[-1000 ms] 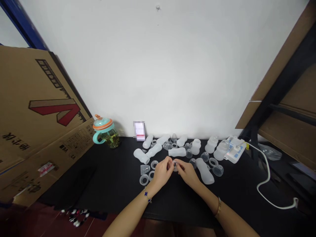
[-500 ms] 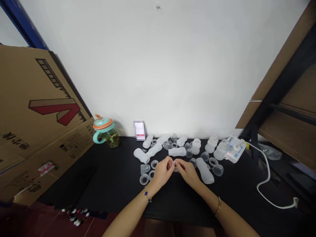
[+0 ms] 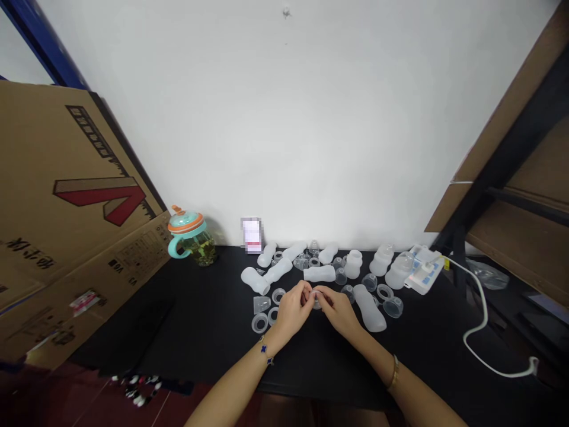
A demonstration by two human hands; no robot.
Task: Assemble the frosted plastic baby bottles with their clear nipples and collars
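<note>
Small clear part [image 3: 316, 299] — pinched between fingers of left hand [image 3: 291, 312] and right hand [image 3: 341, 313], frosted bottles [image 3: 320, 273] just beyond

Frosted translucent plastic bottles [image 3: 318, 273], matt black tabletop [image 3: 213, 320], brown cardboard box [image 3: 66, 225]

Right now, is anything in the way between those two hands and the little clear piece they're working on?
Nothing visible. The left hand and right hand pinch the small clear part directly. Translucent bottles and rings lie around them on the black table, not between.
</note>
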